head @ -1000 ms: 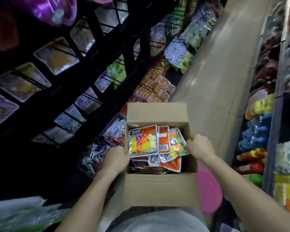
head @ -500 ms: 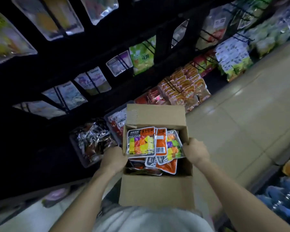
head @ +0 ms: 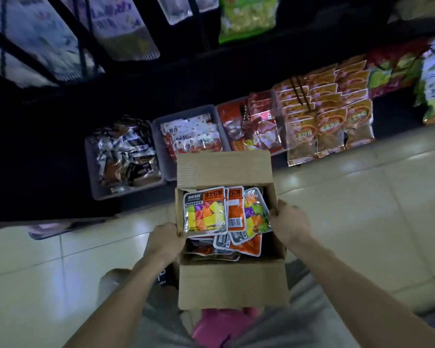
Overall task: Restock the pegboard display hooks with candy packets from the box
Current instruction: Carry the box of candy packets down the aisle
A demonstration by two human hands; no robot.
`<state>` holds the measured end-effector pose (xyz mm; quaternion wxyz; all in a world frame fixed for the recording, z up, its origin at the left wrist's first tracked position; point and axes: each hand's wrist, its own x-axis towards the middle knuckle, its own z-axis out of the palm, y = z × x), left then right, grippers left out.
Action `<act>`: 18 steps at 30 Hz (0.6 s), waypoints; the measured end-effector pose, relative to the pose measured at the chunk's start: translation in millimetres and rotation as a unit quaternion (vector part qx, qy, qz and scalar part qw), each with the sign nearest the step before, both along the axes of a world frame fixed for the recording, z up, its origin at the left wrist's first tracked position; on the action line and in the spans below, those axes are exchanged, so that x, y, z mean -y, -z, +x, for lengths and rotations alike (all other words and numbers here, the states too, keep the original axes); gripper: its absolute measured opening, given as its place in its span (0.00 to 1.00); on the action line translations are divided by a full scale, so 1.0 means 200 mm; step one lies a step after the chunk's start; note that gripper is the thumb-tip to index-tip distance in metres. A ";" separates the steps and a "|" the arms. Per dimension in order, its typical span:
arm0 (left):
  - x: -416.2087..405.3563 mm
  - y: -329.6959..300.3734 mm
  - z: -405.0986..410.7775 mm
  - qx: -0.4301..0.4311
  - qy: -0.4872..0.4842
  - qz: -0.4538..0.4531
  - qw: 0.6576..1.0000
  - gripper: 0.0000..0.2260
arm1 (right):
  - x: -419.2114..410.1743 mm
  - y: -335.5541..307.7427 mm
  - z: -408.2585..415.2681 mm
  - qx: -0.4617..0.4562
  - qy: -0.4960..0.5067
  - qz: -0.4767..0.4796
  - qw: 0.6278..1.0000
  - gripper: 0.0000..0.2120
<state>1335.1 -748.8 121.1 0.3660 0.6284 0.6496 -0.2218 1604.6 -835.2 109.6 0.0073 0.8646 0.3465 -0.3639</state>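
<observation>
- Nearest, left hand (head: 166,239) and right hand (head: 288,222) each grip a side wall of the box (head: 232,287), carried above the floor (head: 362,209).
- Inside, glossy candy packets (head: 205,209) lie loosely heaped, orange-labelled with coloured cubes.
- Risk: tilting the open box could spill slippery packets.
- Beyond, bins (head: 124,156) and dim hooks (head: 300,92) hold stock.
</observation>
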 end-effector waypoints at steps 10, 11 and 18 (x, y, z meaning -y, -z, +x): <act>0.04 0.85 -0.08 0.006 -0.027 0.001 1.000 0.14 | -0.04 0.82 -0.08 0.004 -0.039 0.004 0.999 0.08; 0.04 0.92 -0.09 0.010 -0.026 0.006 1.000 0.13 | -0.05 0.88 -0.08 0.003 -0.041 0.004 0.999 0.08; 0.03 1.24 -0.14 0.026 -0.030 0.029 0.999 0.13 | -0.12 1.20 -0.13 0.027 -0.042 0.052 0.997 0.10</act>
